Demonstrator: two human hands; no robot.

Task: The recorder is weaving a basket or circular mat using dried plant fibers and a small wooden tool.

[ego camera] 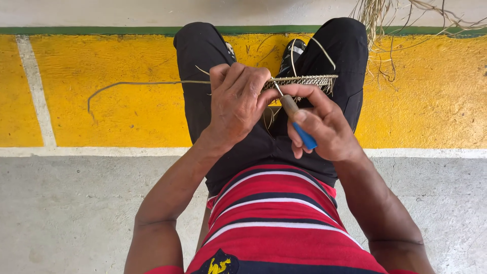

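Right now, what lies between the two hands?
In the head view, the awl in the right hand bridges the gap, its metal tip meeting the woven strip beside the left hand. Behind it are black trousers.

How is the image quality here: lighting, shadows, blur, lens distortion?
Head view: bright, even daylight with soft shadows and no glare on the yellow floor. Left hand, right hand, the woven strip and the blue-handled tool are sharp. Wide-angle lens slightly bows the white line near the edges.
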